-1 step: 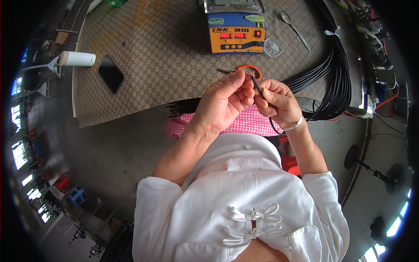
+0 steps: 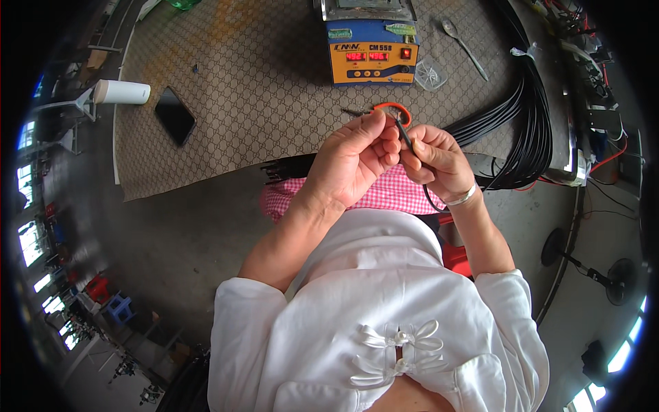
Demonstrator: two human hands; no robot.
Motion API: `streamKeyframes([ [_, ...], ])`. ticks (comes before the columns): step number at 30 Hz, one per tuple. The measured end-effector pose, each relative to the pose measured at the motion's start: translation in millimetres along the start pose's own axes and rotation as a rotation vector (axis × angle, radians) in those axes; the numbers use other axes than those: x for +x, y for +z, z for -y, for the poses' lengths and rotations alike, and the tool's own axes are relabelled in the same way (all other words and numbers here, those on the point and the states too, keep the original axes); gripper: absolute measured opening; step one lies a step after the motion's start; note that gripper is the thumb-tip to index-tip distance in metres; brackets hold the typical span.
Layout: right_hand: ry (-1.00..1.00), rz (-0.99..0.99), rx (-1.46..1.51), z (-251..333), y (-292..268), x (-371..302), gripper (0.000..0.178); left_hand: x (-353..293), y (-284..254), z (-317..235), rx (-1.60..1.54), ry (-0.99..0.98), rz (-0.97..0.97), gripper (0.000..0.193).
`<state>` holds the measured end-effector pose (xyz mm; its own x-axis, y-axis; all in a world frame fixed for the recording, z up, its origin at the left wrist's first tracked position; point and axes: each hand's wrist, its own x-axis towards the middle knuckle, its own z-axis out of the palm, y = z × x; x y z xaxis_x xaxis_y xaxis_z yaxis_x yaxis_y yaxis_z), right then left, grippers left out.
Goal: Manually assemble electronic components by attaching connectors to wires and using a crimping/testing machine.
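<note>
Right now both hands are up close together over the edge of the table [image 2: 206,172]. The left hand [image 2: 357,161] is curled, and its fingers pinch the top end of a thin black wire [image 2: 406,137]. The right hand [image 2: 436,161] is closed around the same wire a little lower down, and the wire hangs out under that hand in a small loop. The two hands touch each other at the fingers. Just behind the hands lie orange scissors [image 2: 395,110] on the brown mat. Farther behind them stands a blue and orange box with red lights [image 2: 371,51]. A big bunch of black cables [image 2: 528,130] bends around to the right of the right hand. Far to the left of the left hand lie a black phone [image 2: 175,115] and a white cup [image 2: 122,91] on its side. Under the hands is a pink checked cloth [image 2: 391,196]
</note>
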<state>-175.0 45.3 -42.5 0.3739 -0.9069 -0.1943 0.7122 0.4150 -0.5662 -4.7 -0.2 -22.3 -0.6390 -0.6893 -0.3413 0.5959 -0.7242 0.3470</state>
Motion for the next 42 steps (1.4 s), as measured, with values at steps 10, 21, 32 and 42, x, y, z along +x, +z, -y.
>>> streamKeyframes([
  [10,-0.005,-0.041,-0.018,1.8,-0.7,0.7,0.012,1.4,-3.8,2.9,-0.001,0.037,0.001,0.018],
  [21,-0.160,-0.387,-0.852,66.9,-30.9,11.5,0.015,4.0,-23.7,1.8,0.120,0.036,-0.133,0.019],
  [32,0.074,-0.684,-1.892,114.0,-90.1,61.4,0.017,5.9,-44.7,3.9,0.124,-0.037,-0.206,0.017],
  [42,0.273,-0.675,-1.866,118.7,-82.8,72.6,0.018,4.8,-50.8,5.7,0.118,-0.062,-0.223,0.016],
])
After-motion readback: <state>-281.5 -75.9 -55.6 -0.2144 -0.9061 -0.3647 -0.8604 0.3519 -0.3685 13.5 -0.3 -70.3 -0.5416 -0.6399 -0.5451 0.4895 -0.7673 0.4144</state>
